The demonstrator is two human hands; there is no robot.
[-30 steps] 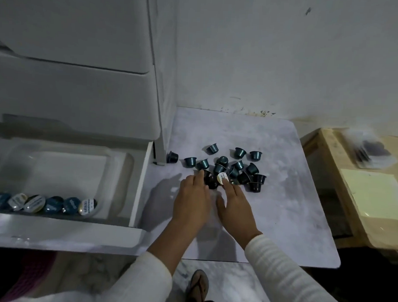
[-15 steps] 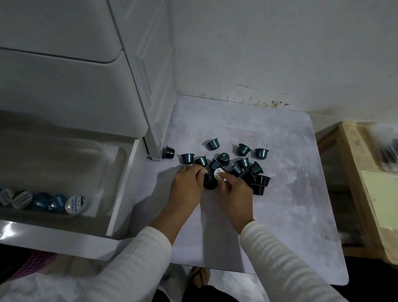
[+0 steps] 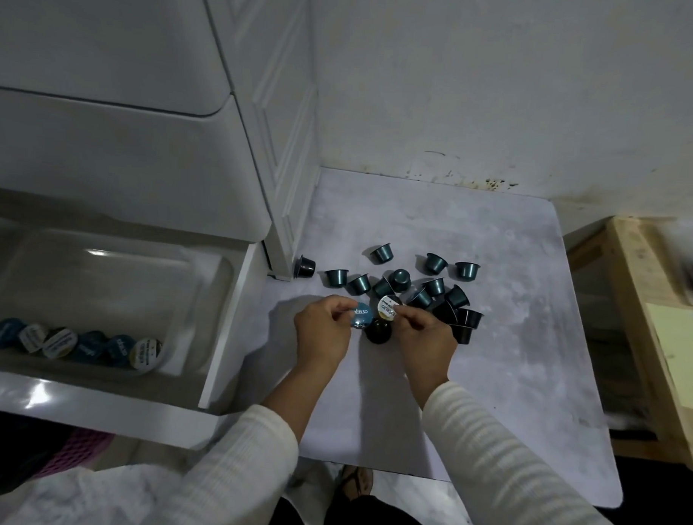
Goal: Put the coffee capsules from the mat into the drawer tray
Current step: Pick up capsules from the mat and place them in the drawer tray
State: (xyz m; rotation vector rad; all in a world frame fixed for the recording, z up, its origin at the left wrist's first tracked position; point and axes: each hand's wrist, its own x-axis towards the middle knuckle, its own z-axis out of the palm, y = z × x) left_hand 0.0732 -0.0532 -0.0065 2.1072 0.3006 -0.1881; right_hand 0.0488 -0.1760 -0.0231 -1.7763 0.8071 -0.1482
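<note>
The white drawer stands open on the left, with a clear tray inside. A row of capsules lies along the tray's near edge. The grey mat carries a pile of dark capsules. The left hand pinches a blue-topped capsule. The right hand pinches a pale-topped capsule. A black capsule sits between both hands.

6 coffee capsules lie in a row in 1 clear drawer tray; roughly 16 lie loose on 1 mat; 2 hands hold 1 capsule each
</note>
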